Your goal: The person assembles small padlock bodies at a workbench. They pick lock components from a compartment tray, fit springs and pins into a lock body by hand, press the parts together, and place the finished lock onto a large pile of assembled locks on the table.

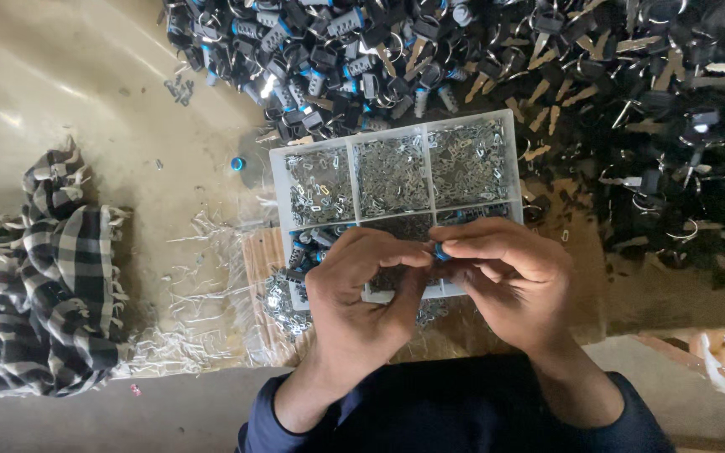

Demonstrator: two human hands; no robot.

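Beige worktop under a compartment tray; left hand and right hand pinch a small blue-capped part; steady fingertips seem best.

Clear plastic tray, shiny metal bits, woven checked cloth

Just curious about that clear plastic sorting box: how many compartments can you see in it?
5 visible in the clear plastic compartment box: three along the far row, filled with small silvery metal pieces, and two in the near row. The left hand and right hand may hide more.
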